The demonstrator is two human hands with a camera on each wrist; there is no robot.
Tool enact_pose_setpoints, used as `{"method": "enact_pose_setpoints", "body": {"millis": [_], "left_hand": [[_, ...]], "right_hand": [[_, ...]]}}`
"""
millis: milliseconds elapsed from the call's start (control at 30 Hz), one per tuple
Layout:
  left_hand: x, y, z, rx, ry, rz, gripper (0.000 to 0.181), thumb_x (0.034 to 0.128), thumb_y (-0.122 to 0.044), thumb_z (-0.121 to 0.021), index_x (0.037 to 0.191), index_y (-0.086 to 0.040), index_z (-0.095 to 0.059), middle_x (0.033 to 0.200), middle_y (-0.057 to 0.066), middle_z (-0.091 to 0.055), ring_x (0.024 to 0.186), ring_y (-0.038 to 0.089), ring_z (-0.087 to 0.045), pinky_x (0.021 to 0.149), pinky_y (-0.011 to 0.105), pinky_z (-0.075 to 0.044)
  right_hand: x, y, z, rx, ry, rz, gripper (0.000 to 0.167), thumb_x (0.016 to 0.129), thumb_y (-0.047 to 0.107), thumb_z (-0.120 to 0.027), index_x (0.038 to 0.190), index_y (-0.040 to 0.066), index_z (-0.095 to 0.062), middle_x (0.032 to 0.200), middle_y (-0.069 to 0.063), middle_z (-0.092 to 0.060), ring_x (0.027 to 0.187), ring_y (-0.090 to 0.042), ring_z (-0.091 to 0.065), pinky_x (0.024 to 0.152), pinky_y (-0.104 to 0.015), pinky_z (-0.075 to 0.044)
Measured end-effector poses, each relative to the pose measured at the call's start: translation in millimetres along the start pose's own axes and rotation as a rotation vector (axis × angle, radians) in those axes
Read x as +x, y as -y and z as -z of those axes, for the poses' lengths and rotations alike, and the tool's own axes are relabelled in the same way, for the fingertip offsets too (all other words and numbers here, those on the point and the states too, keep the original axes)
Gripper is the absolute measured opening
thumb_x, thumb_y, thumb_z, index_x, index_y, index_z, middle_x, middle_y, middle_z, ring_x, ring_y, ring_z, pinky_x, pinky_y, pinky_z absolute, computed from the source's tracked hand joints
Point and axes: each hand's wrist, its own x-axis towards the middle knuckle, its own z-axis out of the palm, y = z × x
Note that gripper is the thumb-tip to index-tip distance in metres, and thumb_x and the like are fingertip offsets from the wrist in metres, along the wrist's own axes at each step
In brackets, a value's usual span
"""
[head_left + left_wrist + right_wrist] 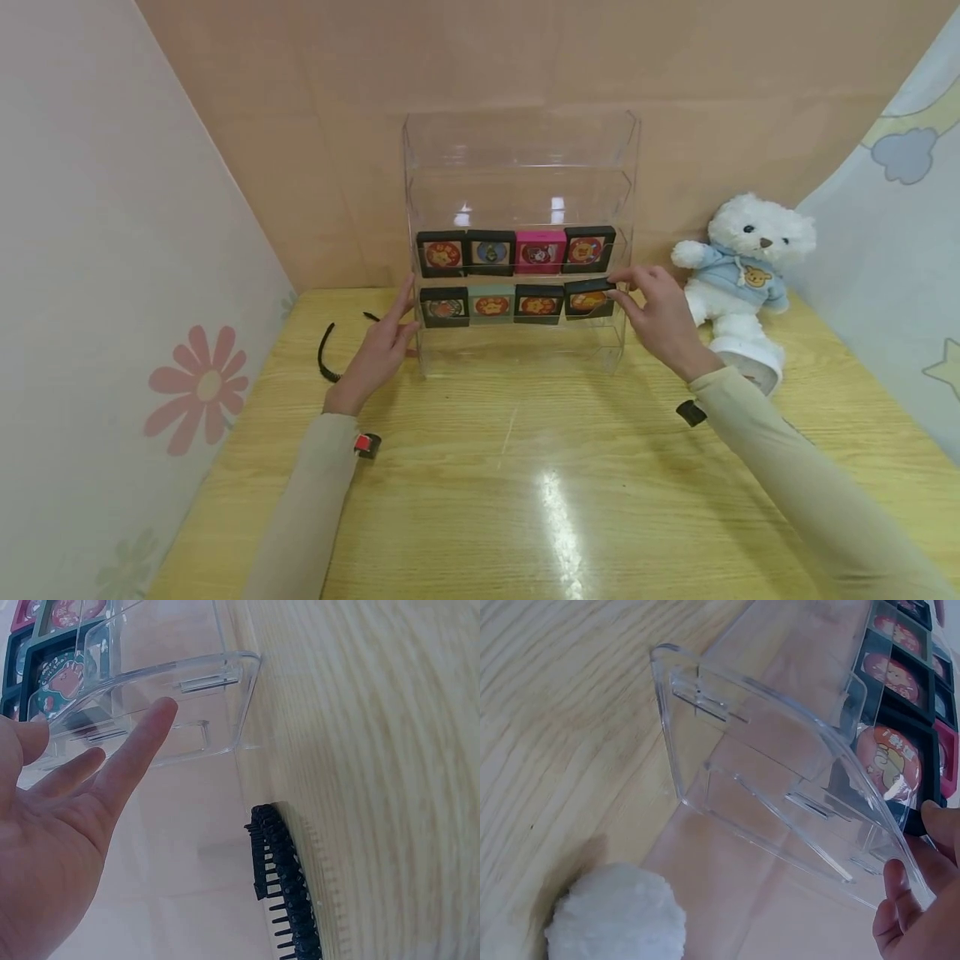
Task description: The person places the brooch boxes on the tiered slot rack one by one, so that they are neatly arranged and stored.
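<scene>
A clear acrylic display rack (517,196) stands upright against the back wall, with two rows of small square framed badges on its middle tiers. My left hand (378,354) has its fingers extended along the rack's left side; in the left wrist view its palm (56,847) faces up beside the clear side panel. With thumb and fingers, my right hand (663,321) pinches the upper right corner of a black-framed badge (588,300) at the lower row's right end. That badge sits slightly tilted and bears a round orange picture. A pink-framed badge (541,252) is in the row above.
A white teddy bear (750,258) in a blue hoodie sits to the right, behind my right forearm, with a white round object (750,358) at its feet. Left of the rack lies a black toothed hairband (289,892) on the wooden table (480,500).
</scene>
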Motion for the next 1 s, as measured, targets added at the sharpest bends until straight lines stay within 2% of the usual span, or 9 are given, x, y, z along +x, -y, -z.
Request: {"method": "enact_pose_setpoints", "body": {"millis": [200,467,733,900,1000], "left_hand": [[1.2,0.3,-0.6,0.001,0.004,-0.006,0.073,0.1103,-0.018,-0.043,0.161,-0.045,0.002,0.159,0.025,-0.029,0.116,0.045,-0.061,0.075,0.036,-0.063],[1.1,2.2,0.5,0.004,0.008,-0.008,0.072,0.1105,-0.019,-0.042,0.161,-0.046,0.002,0.16,0.023,-0.027,0.116,0.045,-0.062,0.076,0.036,-0.063],[-2.1,1.5,1.2,-0.01,0.011,0.009,0.072,0.1104,-0.019,-0.043,0.162,-0.043,0.002,0.16,0.023,-0.027,0.119,0.045,-0.059,0.077,0.037,-0.063],[-1.4,2.2,-0.9,-0.014,0.01,-0.002,0.072,0.1105,-0.014,-0.043,0.164,-0.032,0.002,0.16,0.026,-0.026,0.118,0.047,-0.059,0.076,0.045,-0.063],[-0.9,2.0,-1.1,-0.008,0.008,-0.006,0.072,0.1105,-0.013,-0.043,0.164,-0.03,0.002,0.159,0.027,-0.027,0.117,0.047,-0.06,0.076,0.045,-0.063]], "right_hand": [[-0.9,-1.4,-1.4,-0.094,0.001,0.075,0.02,0.092,0.007,-0.076,0.111,0.003,-0.07,0.097,-0.017,-0.07,0.084,-0.035,-0.057,0.072,-0.051,-0.046],[-0.2,-0.5,-0.6,-0.183,0.023,0.149,0.019,0.092,0.009,-0.076,0.109,0.003,-0.068,0.09,-0.016,-0.066,0.081,-0.035,-0.056,0.069,-0.05,-0.047],[0.3,0.3,0.7,-0.2,0.042,0.213,0.019,0.092,0.006,-0.074,0.108,0.002,-0.065,0.084,-0.014,-0.069,0.084,-0.036,-0.058,0.072,-0.051,-0.047],[-1.4,0.2,2.2,-0.202,0.048,0.223,0.019,0.093,0.006,-0.073,0.11,0.001,-0.065,0.084,-0.014,-0.07,0.086,-0.036,-0.058,0.074,-0.052,-0.047],[-2.6,0.8,2.7,-0.198,0.049,0.229,0.02,0.093,0.005,-0.074,0.11,0.001,-0.065,0.085,-0.014,-0.071,0.087,-0.036,-0.058,0.073,-0.053,-0.048]]}}
